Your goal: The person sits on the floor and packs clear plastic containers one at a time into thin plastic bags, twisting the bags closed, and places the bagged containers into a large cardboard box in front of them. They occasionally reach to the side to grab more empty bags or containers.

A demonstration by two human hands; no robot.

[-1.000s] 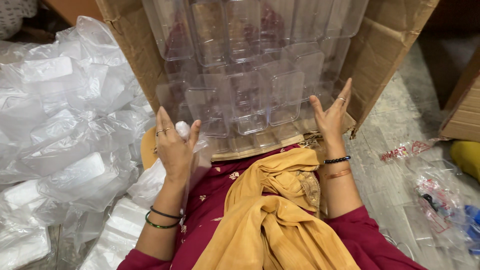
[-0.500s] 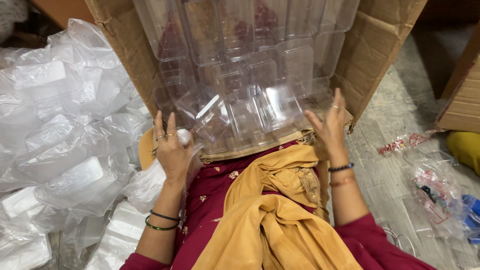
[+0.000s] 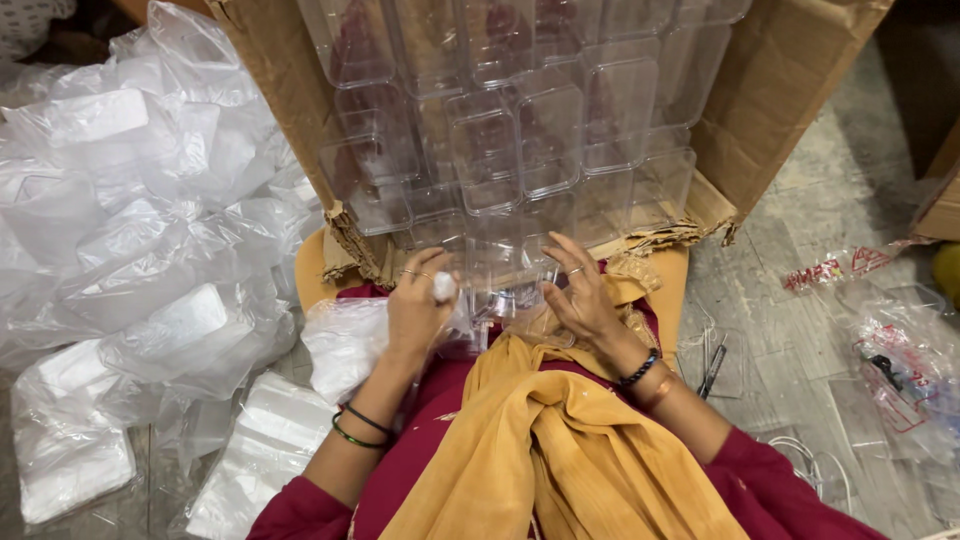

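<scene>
- Between my two hands, low in the head view, stands one clear plastic box [image 3: 500, 285], just at the lower edge of the cardboard carton [image 3: 770, 80].
- At the left side of this box my left hand [image 3: 418, 305] is curled; its fingers bend in toward the clear wall and a small white piece [image 3: 443, 287] sits at the fingertips. It seems to grip, but the plastic is so transparent that I cannot tell how firm the hold is.
- At the right side my right hand [image 3: 580, 295] is half open, the fingers spread and resting against the box from the side. I cannot tell if it really clamps it.
- Above both hands, the carton lies tipped toward me with its flaps open. It is full of many clear plastic boxes [image 3: 520, 130], packed close in rows and touching each other.
- Under the carton's torn edge I see a yellow board [image 3: 310, 265], which shows at both sides of my lap.
- Over my lap hangs a mustard scarf [image 3: 550, 450] on dark red cloth.
- Far to my left lies a big heap of thin plastic bags [image 3: 130, 250], some with white flat packs inside.
- Beside my right arm, on the grey floor [image 3: 800, 330], lie a pen [image 3: 712, 368] and some clear wrappers with red print [image 3: 900, 370].
</scene>
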